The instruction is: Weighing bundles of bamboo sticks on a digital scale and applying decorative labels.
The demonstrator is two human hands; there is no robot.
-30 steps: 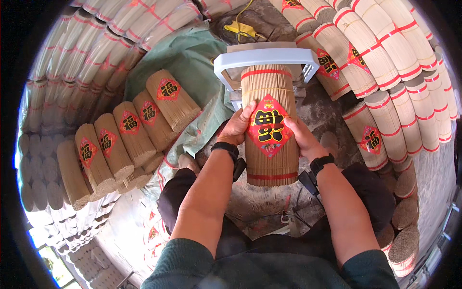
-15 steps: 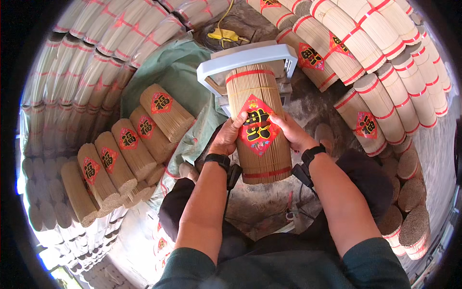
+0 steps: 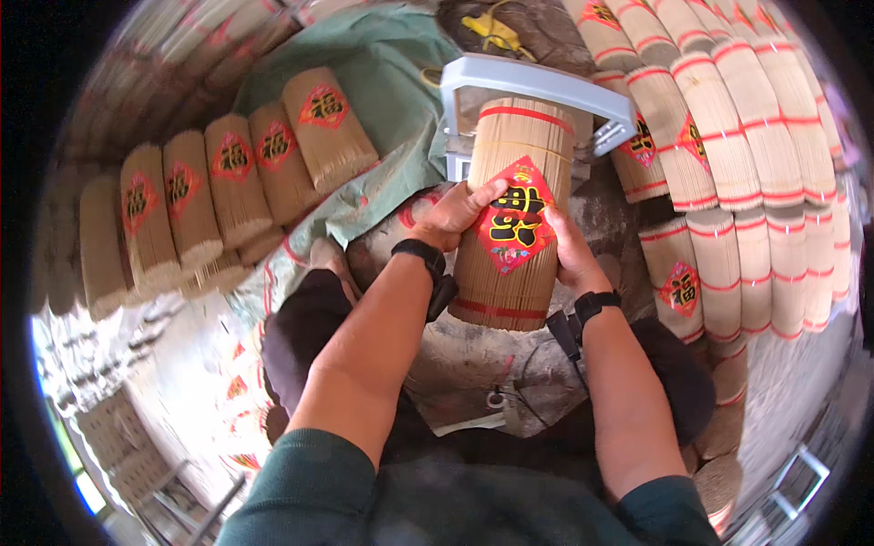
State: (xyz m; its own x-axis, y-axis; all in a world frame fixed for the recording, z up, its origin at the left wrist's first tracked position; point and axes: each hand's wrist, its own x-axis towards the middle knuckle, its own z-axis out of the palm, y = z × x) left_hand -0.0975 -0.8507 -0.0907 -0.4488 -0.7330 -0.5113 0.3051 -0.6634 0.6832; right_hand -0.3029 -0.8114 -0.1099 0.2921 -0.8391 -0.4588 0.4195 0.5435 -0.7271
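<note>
A thick bundle of thin tan sticks (image 3: 475,289), tied with red bands and a finer yellowish one, is between my hands. On its front sits a red diamond label (image 3: 530,176) with a dark, gold-edged character, upside down to me. My left hand (image 3: 452,215) grips the left side, its thumb lying on the label. From the right, my right hand (image 3: 574,253) grips the other side, thumb at the label's edge. The bundle's far end lies within a pale grey frame (image 3: 537,80) on a stand; whether it rests on anything there is hidden.
Similar labelled bundles (image 3: 232,173) lie in a row on the left, beside a green tarp (image 3: 382,68). More red-banded bundles (image 3: 719,136) are stacked on the right. A yellow power strip (image 3: 496,35) with a cord lies beyond the frame.
The whole view has shifted and tilted, so the frame, bundle and hands appear farther right. Both hands keep their hold on the bundle, whose place by the frame is much the same.
</note>
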